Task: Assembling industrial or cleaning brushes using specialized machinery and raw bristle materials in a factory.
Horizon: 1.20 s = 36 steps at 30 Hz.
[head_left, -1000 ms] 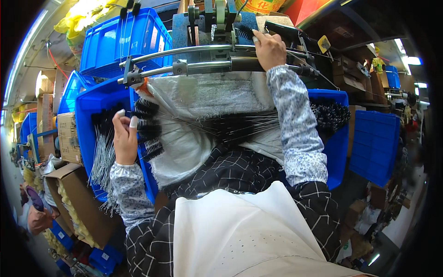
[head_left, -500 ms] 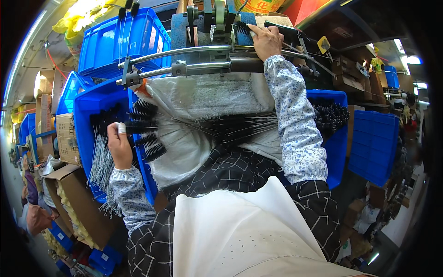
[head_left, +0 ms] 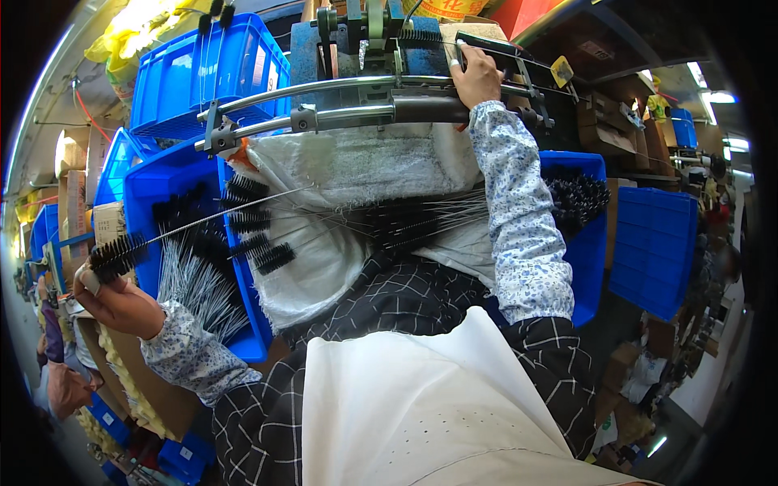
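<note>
My left hand (head_left: pixel 121 304) is closed on a black-bristled wire brush (head_left: pixel 118 257) at the far left. Its thin twisted-wire stem slants up to the right over a blue bin. My right hand (head_left: pixel 478 75) rests at the right of the machine (head_left: pixel 361 44), thumb and forefinger apart. Just left of its fingertips, another black brush (head_left: pixel 421 35) lies at the machine head. Several brushes (head_left: pixel 255 231) lean over the inner edge of the left blue bin (head_left: pixel 258 324). A bundle of brushes (head_left: pixel 397 223) lies across the white sack cloth (head_left: pixel 324 275) on my lap.
Metal rails (head_left: pixel 340 117) cross in front of the machine. The right blue bin (head_left: pixel 590 267) holds black brushes. A blue crate (head_left: pixel 186 85) stands at the back left, with an open cardboard box (head_left: pixel 162 381) at the lower left. A blue lid (head_left: pixel 652 251) is at the right.
My left hand has moved left and outward, drawing a brush away from the left bin. My right hand has shifted slightly right, off the brush at the machine head.
</note>
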Each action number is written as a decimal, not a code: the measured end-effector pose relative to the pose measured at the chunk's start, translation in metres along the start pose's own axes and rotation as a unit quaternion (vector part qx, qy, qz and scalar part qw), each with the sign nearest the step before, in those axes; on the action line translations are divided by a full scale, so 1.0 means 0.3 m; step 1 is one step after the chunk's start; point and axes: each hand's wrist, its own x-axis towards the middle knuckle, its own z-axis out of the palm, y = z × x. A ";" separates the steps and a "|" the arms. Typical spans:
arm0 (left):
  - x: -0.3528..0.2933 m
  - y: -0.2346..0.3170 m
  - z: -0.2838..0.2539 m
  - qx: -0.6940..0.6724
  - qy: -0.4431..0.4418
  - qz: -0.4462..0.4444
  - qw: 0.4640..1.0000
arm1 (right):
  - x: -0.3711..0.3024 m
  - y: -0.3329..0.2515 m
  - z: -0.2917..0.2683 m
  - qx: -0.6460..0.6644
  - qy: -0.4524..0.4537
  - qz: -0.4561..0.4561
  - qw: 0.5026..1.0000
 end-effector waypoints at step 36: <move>-0.073 -0.057 0.013 -0.008 -0.035 -0.029 0.999 | 0.007 -0.075 0.005 0.031 0.004 -0.014 0.999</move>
